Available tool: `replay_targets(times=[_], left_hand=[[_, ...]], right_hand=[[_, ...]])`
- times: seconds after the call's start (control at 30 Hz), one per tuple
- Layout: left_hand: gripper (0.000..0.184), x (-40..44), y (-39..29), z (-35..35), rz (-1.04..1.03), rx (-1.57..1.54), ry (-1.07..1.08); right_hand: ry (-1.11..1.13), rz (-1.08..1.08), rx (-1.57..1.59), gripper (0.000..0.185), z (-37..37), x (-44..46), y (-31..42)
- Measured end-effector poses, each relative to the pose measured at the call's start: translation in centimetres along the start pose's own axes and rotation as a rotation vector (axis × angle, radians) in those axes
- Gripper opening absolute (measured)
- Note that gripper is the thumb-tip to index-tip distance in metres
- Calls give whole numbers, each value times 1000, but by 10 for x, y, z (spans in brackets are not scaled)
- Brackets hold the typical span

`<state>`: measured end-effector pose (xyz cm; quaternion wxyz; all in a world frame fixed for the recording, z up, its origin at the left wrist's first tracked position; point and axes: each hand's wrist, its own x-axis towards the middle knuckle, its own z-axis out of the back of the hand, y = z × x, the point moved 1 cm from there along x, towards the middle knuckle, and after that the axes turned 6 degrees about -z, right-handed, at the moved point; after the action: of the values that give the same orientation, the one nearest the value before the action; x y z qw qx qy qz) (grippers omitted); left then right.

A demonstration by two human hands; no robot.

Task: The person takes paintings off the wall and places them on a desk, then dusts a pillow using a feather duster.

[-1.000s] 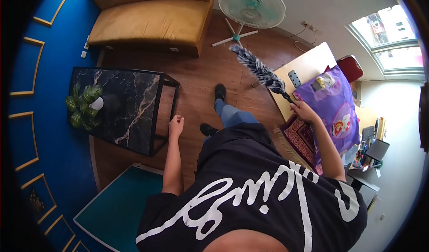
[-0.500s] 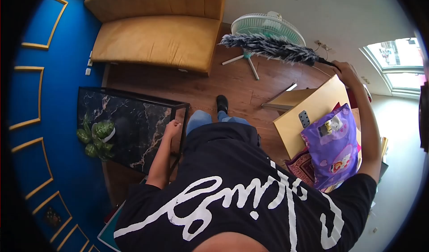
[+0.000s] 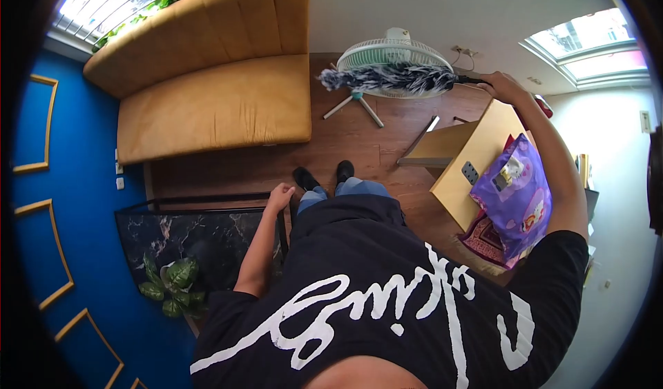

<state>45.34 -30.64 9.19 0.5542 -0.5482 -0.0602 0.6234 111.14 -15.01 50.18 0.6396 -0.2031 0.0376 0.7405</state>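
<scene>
A fluffy grey-and-black duster (image 3: 394, 78) is held out level by its black handle in my right hand (image 3: 503, 87), whose fingers are wrapped round it. The duster's head overlaps the view of the white and green standing fan (image 3: 397, 49); whether the two touch, I cannot tell. My left hand (image 3: 280, 197) hangs at my side with its fingers curled and nothing seen in them. It is nearest to the corner of the black marble-patterned table (image 3: 214, 234).
A tan sofa (image 3: 221, 106) stands at the back left. On the right is a light wooden table (image 3: 459, 192) with a purple bag (image 3: 521, 189) on it. A leafy plant (image 3: 181, 275) sits on the black table. The floor is brown wood.
The duster has risen from beside the wooden table and swung level in front of the fan. The sofa now appears nearer, and the black table has shifted down in view.
</scene>
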Motion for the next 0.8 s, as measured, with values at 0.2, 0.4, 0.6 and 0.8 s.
replay_targets(times=[0.2,0.4,0.6,0.8], left_hand=[[36,59,-148,-19,-252,8,83],[34,75,-237,-43,-458,3,89],[33,82,-250,-82,-427,5,32],[50,61,-250,-117,-213,-157,-218]], right_hand=[[323,-176,-388,26,22,1,-2],[132,-119,131,30,16,-40,-23],[100,-54,-107,21,-45,-43,-43],[-19,-83,4,15,-160,-43,-28]])
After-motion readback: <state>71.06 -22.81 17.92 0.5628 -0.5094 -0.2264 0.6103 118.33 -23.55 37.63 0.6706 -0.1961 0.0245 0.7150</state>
